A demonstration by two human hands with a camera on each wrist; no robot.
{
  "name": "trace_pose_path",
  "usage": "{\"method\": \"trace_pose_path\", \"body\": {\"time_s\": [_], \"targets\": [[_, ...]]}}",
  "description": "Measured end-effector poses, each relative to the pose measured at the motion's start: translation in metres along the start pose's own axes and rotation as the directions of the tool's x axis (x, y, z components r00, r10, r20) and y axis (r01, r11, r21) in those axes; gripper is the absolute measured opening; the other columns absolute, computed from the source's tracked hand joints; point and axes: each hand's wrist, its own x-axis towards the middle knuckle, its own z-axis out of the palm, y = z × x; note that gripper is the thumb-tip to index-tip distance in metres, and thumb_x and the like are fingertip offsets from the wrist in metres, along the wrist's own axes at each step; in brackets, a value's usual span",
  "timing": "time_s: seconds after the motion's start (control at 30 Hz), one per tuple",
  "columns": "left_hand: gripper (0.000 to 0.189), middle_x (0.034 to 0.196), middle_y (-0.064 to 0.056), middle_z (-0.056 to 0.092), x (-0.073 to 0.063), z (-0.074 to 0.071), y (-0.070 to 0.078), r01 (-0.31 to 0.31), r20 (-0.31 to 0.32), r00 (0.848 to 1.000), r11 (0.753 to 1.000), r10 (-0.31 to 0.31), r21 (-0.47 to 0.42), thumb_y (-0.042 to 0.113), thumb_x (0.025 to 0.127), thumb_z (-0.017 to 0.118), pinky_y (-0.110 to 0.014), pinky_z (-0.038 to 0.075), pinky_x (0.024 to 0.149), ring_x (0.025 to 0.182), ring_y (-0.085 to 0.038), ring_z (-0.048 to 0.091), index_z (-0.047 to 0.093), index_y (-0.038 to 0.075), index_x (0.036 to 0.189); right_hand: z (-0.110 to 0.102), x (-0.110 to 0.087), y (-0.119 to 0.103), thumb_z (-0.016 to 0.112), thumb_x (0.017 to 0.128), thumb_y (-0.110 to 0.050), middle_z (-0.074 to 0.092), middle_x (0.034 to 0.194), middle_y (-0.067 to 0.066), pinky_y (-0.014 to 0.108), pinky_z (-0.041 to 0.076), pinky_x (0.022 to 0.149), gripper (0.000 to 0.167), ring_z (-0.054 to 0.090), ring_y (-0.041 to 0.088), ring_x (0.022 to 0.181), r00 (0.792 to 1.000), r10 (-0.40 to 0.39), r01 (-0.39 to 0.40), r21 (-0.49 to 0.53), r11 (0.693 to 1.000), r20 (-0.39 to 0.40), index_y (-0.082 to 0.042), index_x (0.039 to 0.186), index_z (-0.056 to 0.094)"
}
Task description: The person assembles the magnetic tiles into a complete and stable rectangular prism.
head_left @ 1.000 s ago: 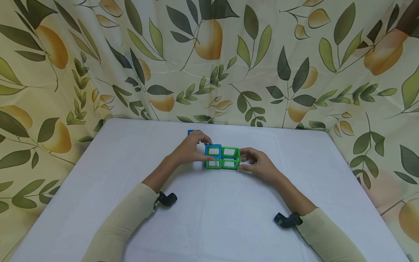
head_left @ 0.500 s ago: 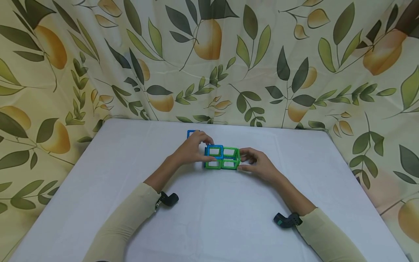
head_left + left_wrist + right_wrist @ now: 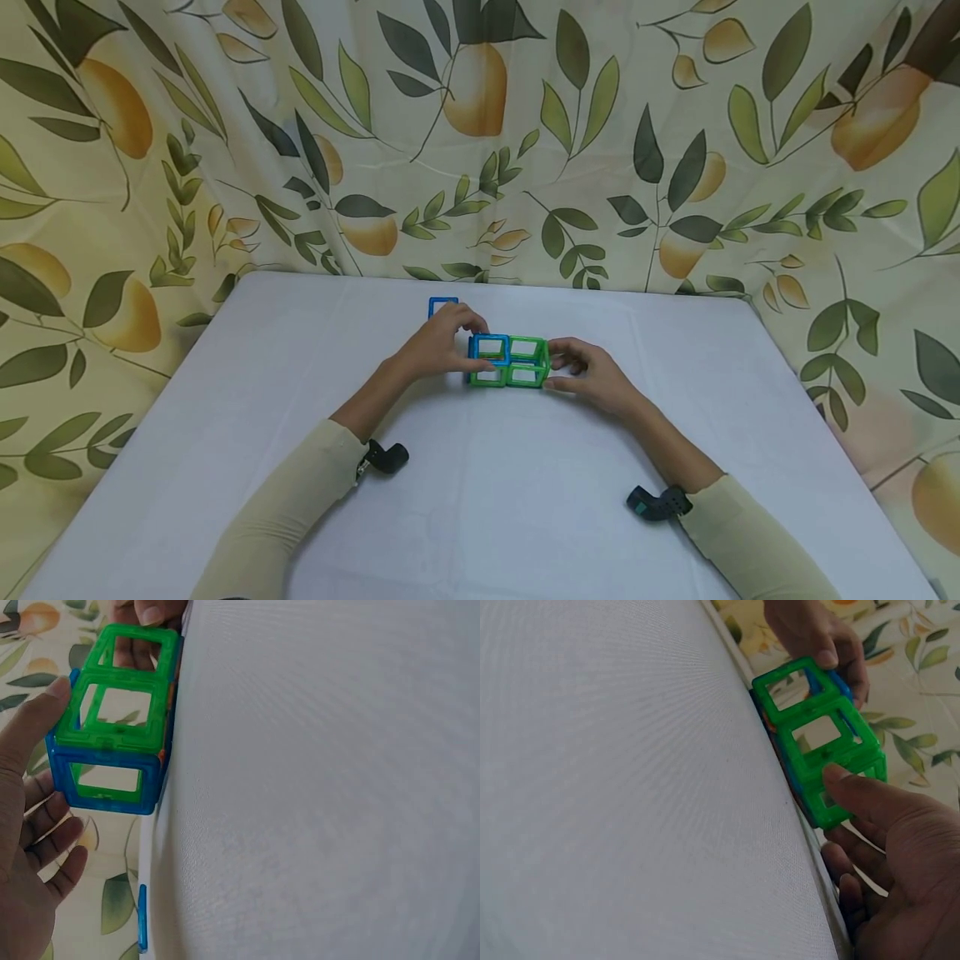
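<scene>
A box-like block of see-through magnetic tiles, green frames with blue ones among them, stands mid-table. A blue square tile lies over its top left part. My left hand pinches this tile between thumb at the near edge and index finger at the far edge. In the left wrist view, the other fingers spread away from the block. My right hand holds the block's right end. Its thumb presses a green frame in the right wrist view, while its other fingers curl partly behind the end.
Another blue square tile lies behind my left hand, partly hidden by it. The table wears a white cloth. A leaf-and-fruit patterned curtain hangs right behind the table's far edge.
The blue tile shifts slightly right with my left hand, then settles back left and lower, in line with the block's top. My right hand stays in place.
</scene>
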Motion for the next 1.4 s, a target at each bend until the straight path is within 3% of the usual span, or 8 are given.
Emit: {"method": "trace_pose_path", "body": {"time_s": [0.1,0.2,0.37,0.57,0.77,0.93,1.27,1.4], "targets": [[0.054,0.115,-0.003,0.064,0.000,0.000,-0.001,0.013,0.006,1.000,1.000,-0.013,-0.007,0.038,0.081,0.093,-0.041,0.049,0.097,0.112,-0.023,0.053,0.071,0.009,0.120,-0.001,0.000,0.000,0.089,0.086,-0.016,0.070,0.120,0.010,0.031,0.046,0.086,0.061,0.062,0.028,0.108,1.000,-0.001,0.001,-0.006,1.000,-0.002,-0.003,0.139,0.062],[0.054,0.118,-0.005,0.063,0.000,0.000,-0.003,0.038,0.002,0.999,0.998,-0.037,-0.040,0.039,0.089,0.086,-0.043,0.049,0.097,0.114,-0.026,0.053,0.069,0.007,0.128,-0.001,0.000,-0.001,0.089,0.086,-0.016,0.070,0.121,0.011,0.031,0.046,0.087,0.061,0.061,0.028,0.109,1.000,-0.001,0.001,-0.007,1.000,-0.003,-0.002,0.140,0.062],[0.039,0.125,-0.009,0.066,0.001,-0.002,-0.008,0.029,-0.058,0.998,0.991,-0.037,-0.128,0.031,0.105,0.064,-0.043,0.049,0.096,0.114,-0.025,0.057,0.068,0.003,0.131,0.000,0.000,-0.003,0.088,0.087,-0.013,0.069,0.121,0.013,0.031,0.045,0.087,0.060,0.060,0.031,0.109,1.000,0.002,-0.002,0.000,1.000,-0.003,-0.001,0.140,0.061],[0.030,0.126,-0.009,0.067,0.002,-0.008,-0.009,0.023,-0.120,0.992,0.988,-0.042,-0.151,0.022,0.111,0.053,-0.044,0.050,0.098,0.113,-0.023,0.058,0.070,0.004,0.129,-0.001,0.000,0.000,0.089,0.086,-0.015,0.070,0.119,0.009,0.029,0.046,0.084,0.060,0.061,0.027,0.106,1.000,-0.019,0.019,-0.002,1.000,-0.003,-0.004,0.139,0.063],[0.022,0.119,-0.011,0.068,0.005,-0.010,-0.019,0.036,-0.221,0.973,0.992,-0.063,-0.125,0.008,0.105,0.062,-0.046,0.052,0.097,0.111,-0.027,0.059,0.070,0.003,0.125,-0.001,0.001,0.001,0.089,0.085,-0.015,0.070,0.119,0.008,0.028,0.046,0.085,0.060,0.061,0.027,0.106,1.000,-0.016,0.016,-0.001,1.000,-0.003,-0.005,0.138,0.064],[0.027,0.120,-0.018,0.069,0.005,-0.013,-0.035,0.072,-0.286,0.953,0.992,-0.100,-0.107,0.006,0.097,0.073,-0.050,0.051,0.096,0.111,-0.036,0.061,0.070,0.001,0.123,0.000,0.001,0.000,0.089,0.085,-0.015,0.070,0.118,0.008,0.030,0.046,0.086,0.060,0.061,0.027,0.107,1.000,-0.015,0.015,-0.014,1.000,0.002,-0.004,0.138,0.063],[0.044,0.127,-0.016,0.064,0.002,-0.021,-0.065,0.252,-0.262,0.930,0.966,-0.259,-0.061,0.017,0.094,0.080,-0.047,0.048,0.101,0.119,-0.033,0.055,0.067,0.002,0.133,0.001,0.000,0.002,0.089,0.085,-0.015,0.070,0.117,0.007,0.034,0.045,0.088,0.061,0.060,0.026,0.108,1.000,0.003,-0.003,-0.041,0.999,0.003,-0.004,0.138,0.063],[0.050,0.133,-0.016,0.063,0.003,-0.024,-0.076,0.290,-0.243,0.928,0.957,-0.281,0.001,0.021,0.094,0.081,-0.048,0.045,0.106,0.126,-0.034,0.049,0.065,0.003,0.137,0.001,0.000,0.003,0.089,0.085,-0.016,0.069,0.117,0.008,0.036,0.045,0.089,0.061,0.060,0.027,0.108,1.000,0.001,-0.001,-0.045,0.999,0.004,-0.003,0.138,0.063]]}}
